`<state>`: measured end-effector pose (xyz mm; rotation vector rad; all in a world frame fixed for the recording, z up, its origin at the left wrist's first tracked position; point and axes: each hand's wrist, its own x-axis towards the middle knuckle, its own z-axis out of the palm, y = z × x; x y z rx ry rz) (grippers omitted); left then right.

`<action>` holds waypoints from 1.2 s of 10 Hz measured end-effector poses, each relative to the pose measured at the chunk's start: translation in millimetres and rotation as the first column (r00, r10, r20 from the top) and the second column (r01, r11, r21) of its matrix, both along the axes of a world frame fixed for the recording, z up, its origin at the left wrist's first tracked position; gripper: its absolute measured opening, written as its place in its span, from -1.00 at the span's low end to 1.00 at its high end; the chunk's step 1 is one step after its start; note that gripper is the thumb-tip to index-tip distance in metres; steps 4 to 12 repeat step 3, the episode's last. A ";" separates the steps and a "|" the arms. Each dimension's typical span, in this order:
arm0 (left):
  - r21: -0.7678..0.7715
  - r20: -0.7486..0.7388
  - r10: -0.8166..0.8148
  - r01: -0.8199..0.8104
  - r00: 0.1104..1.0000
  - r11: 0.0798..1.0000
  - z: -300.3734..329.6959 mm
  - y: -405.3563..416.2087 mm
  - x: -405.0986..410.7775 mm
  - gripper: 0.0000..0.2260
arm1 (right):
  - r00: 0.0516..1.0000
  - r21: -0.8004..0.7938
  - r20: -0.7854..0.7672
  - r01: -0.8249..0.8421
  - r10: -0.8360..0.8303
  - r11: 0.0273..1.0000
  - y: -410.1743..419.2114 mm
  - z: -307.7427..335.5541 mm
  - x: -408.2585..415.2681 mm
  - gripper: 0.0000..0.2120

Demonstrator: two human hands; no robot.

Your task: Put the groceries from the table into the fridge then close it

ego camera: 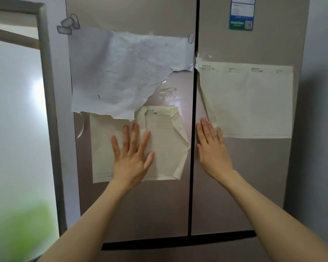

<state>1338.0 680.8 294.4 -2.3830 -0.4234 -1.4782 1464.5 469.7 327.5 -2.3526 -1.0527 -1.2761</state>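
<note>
Brushed metal doors: the fridge [178, 205] fills my view; its left door [133, 205] and right door [240, 186] meet along a dark centre seam, with no gap that I can make out.
Left hand: my left hand [133, 157] lies flat on the left door, fingers [134, 135] straight and spread, holding nothing; the palm covers part of a cream sheet [163, 144] stuck there.
Right hand: my right hand [212, 148] lies flat on the right door just beside the seam, fingers [206, 129] straight and close together, holding nothing.
Above left fingers: a torn white paper [117, 72] held by clips, overlapping the cream sheet's top edge.
Beside right fingers: a second cream form [254, 103], its lower left corner touching the fingertips; well above it, an energy label [241, 14].
Below both wrists: a dark horizontal seam where the lower drawers [178, 254] begin.
Far left of left fingers: a frosted glass door [13, 110] in a grey frame, with a green blur at its foot that I cannot identify.
Groceries: none in view; neither they nor the surface they started on shows here, so I cannot confirm that all went inside.
Progress, my judgement: both palms pressing on closed doors reads as the closing step, at or near its end.
Left to do: probably only letting go, if nothing waits out of view.
</note>
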 end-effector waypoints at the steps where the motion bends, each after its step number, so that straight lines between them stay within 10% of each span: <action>1: 0.030 0.008 0.015 -0.016 1.000 0.999 -1.1 -0.2 1.6 -0.41 | 0.995 0.013 -0.083 -0.058 0.059 0.998 -4.8 3.9 -11.1 -0.37; 2: 0.045 0.023 0.017 -0.018 1.000 0.999 -0.8 0.6 1.4 -0.42 | 0.906 0.238 -0.294 -0.239 0.304 0.941 -6.6 12.3 -44.7 -0.39; 3: 0.020 0.023 -0.023 0.022 0.999 1.000 0.0 -0.5 1.2 -0.43 | 0.711 0.673 -0.242 -0.367 0.660 0.642 -22.8 37.8 -96.2 -0.46; 12: 0.020 0.023 -0.023 0.022 0.999 1.000 0.0 -0.5 1.2 -0.43 | 0.711 0.673 -0.242 -0.367 0.660 0.642 -22.8 37.8 -96.2 -0.46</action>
